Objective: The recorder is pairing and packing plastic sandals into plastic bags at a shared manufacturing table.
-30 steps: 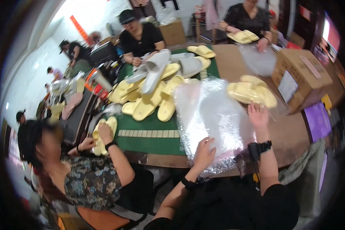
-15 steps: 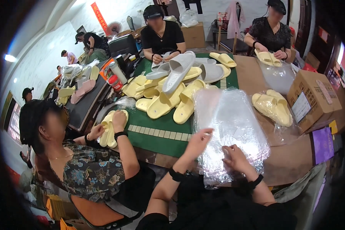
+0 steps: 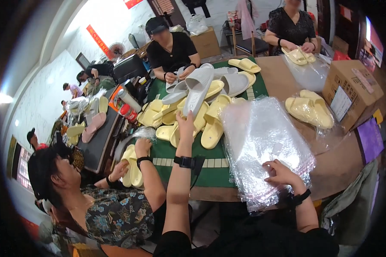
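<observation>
My left hand (image 3: 185,128) reaches over the green mat to the near side of the slipper pile. Its thumb and fingers are apart, by the lower end of a grey slipper (image 3: 199,85) and beside a yellow slipper (image 3: 212,128). Whether the fingertips touch either slipper I cannot tell. My right hand (image 3: 283,173) rests with parted fingers on the near part of a stack of clear plastic bags (image 3: 268,132). Several more yellow and grey slippers lie heaped beyond my left hand.
To my left, a co-worker's hands (image 3: 135,158) handle a yellow slipper pair. Two more people sit across the table with slippers. A bagged yellow pair (image 3: 311,109) lies right of the bags, near a cardboard box (image 3: 351,92). White tiles (image 3: 210,162) line the green mat (image 3: 163,152).
My left hand has moved from above the plastic bags leftward and away to the slipper pile. My right hand stays on the bags. The whole view has shifted somewhat.
</observation>
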Motion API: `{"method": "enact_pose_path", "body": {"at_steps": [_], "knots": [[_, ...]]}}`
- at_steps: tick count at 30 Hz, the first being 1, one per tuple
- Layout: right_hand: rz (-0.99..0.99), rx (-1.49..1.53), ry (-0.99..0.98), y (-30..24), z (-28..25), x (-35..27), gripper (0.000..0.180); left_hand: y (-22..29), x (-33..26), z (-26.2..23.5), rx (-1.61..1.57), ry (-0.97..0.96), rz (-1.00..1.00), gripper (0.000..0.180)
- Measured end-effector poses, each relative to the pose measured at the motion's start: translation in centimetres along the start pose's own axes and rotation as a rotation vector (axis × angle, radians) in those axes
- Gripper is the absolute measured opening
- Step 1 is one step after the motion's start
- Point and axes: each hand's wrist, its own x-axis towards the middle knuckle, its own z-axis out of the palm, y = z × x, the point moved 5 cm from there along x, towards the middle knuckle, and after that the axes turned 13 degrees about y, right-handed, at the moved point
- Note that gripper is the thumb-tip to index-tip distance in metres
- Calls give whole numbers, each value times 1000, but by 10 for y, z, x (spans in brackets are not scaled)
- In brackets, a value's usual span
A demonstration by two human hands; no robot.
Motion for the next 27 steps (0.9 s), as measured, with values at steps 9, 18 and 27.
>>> {"method": "enact_pose_path", "body": {"at_steps": [9, 18, 27], "knots": [[1, -19, 28, -1, 7, 4, 62, -22, 61, 13, -761, -162, -414, 58], [-51, 4, 27, 12, 8, 9, 65, 106, -27, -28, -814, -223, -81, 51], [-136, 22, -22, 18, 6, 13, 68, 185, -183, -57, -911, -280, 88, 56]]}}
